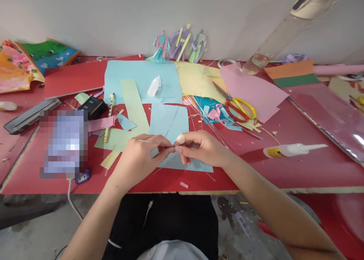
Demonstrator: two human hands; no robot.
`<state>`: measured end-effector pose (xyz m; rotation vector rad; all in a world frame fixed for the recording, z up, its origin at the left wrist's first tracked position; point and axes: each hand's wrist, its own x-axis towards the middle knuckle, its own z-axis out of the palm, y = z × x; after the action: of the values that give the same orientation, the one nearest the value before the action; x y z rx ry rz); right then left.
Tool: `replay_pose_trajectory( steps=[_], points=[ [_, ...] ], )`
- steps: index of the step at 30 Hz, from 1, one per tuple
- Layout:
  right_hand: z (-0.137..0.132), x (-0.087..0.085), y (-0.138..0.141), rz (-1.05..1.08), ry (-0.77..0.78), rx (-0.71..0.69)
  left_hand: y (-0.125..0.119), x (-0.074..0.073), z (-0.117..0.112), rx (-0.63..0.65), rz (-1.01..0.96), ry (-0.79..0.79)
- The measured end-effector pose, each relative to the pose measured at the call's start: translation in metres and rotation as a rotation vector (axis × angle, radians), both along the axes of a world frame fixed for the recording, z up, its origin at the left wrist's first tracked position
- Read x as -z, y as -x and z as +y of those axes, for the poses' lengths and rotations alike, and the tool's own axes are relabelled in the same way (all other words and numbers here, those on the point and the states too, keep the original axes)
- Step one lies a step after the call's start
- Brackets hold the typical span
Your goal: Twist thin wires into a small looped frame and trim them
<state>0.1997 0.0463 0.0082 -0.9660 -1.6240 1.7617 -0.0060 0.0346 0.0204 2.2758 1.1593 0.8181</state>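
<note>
Over a light blue sheet of paper (169, 118), my hands meet near the front of the red table. My left hand (146, 150) is closed, thumb and finger pinching a thin wire (150, 142) that sticks out to the left across its back. The wire's other end runs between the fingertips of my right hand (201, 148), which is closed on it too. A small whitish lump (180, 138) shows at the right index finger; whether it is a wrapping on the finger or a held piece I cannot tell. More thin wires (209, 119) lie fanned out beyond my right hand.
Scissors (239, 106), a glue bottle (284, 150) and a tall water bottle (267, 51) are on the right. A small white bottle (154, 86) lies on blue paper behind. At left are a blurred-out phone (65, 142), a pencil (109, 119) and a black box (92, 107). Paper figures (182, 44) lean against the wall.
</note>
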Motion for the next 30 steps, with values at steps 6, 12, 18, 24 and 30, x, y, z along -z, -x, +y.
replay_pose_trajectory(
  steps=[6, 12, 18, 24, 30],
  points=[
    [0.0, -0.001, -0.005, 0.025, -0.029, -0.053, 0.0, -0.005, 0.0, 0.009, 0.036, -0.072],
    [0.0, 0.002, -0.014, 0.097, -0.065, -0.148, 0.007, -0.009, 0.004, 0.051, -0.01, -0.024],
    [0.003, 0.005, -0.012, 0.156, -0.01, -0.138, 0.008, -0.007, 0.004, 0.08, -0.027, -0.054],
    [0.001, 0.006, -0.008, 0.17, 0.043, -0.138, 0.01, -0.006, 0.005, 0.116, -0.065, -0.036],
    [0.001, 0.009, -0.006, 0.179, 0.081, -0.137, 0.011, -0.005, 0.007, 0.142, -0.095, -0.019]
  ],
)
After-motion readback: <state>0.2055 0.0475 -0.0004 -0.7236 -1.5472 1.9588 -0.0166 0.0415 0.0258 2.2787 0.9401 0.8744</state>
